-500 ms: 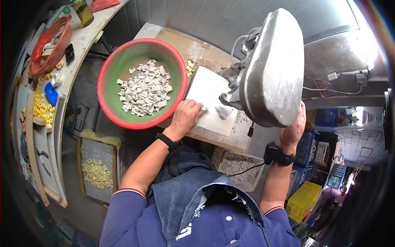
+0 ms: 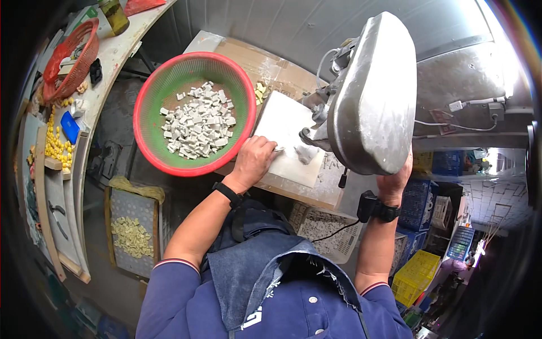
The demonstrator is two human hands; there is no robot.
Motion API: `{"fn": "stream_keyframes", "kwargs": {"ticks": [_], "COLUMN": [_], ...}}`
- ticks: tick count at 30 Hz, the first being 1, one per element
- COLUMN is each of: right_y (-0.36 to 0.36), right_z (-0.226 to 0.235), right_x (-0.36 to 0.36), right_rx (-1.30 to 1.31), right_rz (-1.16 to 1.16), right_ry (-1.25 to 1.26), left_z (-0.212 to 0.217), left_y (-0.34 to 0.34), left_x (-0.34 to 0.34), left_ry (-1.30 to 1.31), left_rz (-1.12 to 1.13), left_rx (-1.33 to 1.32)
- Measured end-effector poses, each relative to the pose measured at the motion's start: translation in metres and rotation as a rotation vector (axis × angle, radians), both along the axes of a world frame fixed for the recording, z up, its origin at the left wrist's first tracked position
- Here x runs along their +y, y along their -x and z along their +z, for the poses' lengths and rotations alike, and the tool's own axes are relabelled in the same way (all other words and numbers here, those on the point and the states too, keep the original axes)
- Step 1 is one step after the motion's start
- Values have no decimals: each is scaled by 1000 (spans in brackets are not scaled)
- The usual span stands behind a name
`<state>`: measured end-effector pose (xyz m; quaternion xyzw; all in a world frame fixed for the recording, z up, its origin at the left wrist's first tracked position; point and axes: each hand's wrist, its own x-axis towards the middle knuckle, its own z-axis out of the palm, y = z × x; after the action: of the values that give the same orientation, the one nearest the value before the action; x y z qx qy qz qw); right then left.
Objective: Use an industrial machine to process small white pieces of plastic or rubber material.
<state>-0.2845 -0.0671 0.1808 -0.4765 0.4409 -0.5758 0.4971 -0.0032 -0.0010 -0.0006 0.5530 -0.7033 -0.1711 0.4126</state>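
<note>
A bench drill press with a large grey metal cover stands on the worktable, and its chuck hangs over a white board. At the board's left edge my left hand is closed, pinching a small white block near the chuck. My right hand is raised at the right side of the drill press. The cover hides its fingers and whatever they touch. Left of the board, a red-rimmed green strainer basket holds a heap of small white blocks.
Below the table edge is a white crate of pale pieces. A tray of yellowish pieces stands lower left. A side bench carries a red basket and yellow pieces. Blue crates and a yellow crate stand right.
My right hand has shifted slightly left and down, further behind the metal cover. The left hand stays in nearly the same place with the small white block.
</note>
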Motion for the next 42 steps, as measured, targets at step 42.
{"fn": "stream_keyframes", "kwargs": {"ticks": [42], "right_y": [31], "right_z": [-30], "right_x": [-9], "right_rx": [469], "right_rz": [-125], "right_ry": [286], "left_z": [-14], "left_y": [11], "left_x": [-31], "left_ry": [90], "left_rz": [23], "left_rx": [-84]}}
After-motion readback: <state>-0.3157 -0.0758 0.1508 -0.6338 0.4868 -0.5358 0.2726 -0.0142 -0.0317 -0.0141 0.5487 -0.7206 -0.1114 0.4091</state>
